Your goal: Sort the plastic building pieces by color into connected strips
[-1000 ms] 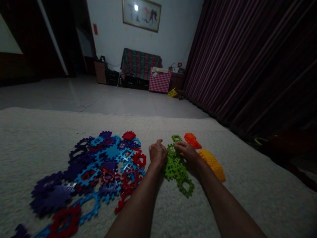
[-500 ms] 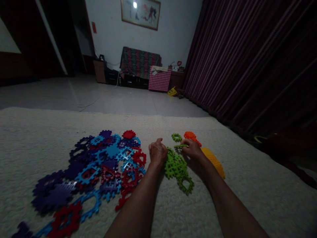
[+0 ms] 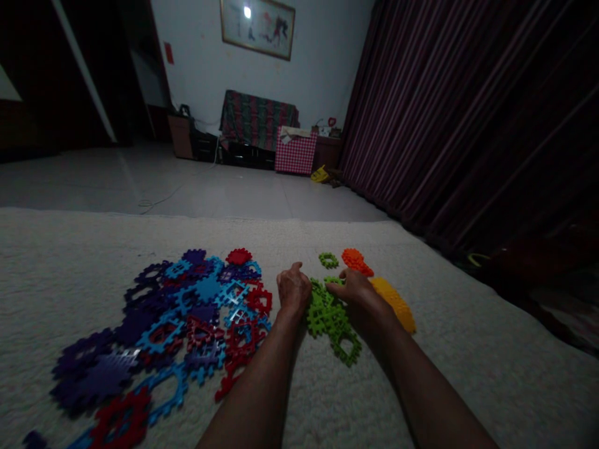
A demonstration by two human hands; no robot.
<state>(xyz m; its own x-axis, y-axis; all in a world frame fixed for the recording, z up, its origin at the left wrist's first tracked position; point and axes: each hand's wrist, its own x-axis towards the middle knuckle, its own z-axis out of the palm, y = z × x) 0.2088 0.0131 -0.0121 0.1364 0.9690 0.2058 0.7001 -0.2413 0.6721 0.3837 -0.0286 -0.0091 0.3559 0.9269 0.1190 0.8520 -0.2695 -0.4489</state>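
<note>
A pile of green toothed building pieces (image 3: 322, 312) lies on the pale cover between my hands. My left hand (image 3: 294, 290) is curled against the pile's left edge, knuckles up; its fingertips and anything in them are hidden. My right hand (image 3: 362, 293) is at the pile's upper right, thumb and forefinger about a green toothed piece (image 3: 334, 280) that lies nearly flat at the top of the pile. A separate green ring-shaped piece (image 3: 328, 260) rests just beyond.
Left of my arms spreads a heap of purple, blue and red toothed pieces (image 3: 206, 290). Orange pieces (image 3: 355, 260) and a yellow stack (image 3: 394, 304) lie beside my right hand. A tiled floor (image 3: 262, 199) and a dark curtain (image 3: 421, 112) are beyond.
My right hand has come down and slightly left with the green piece, which has turned from edge-on to nearly flat over the pile. The view has shifted slightly.
</note>
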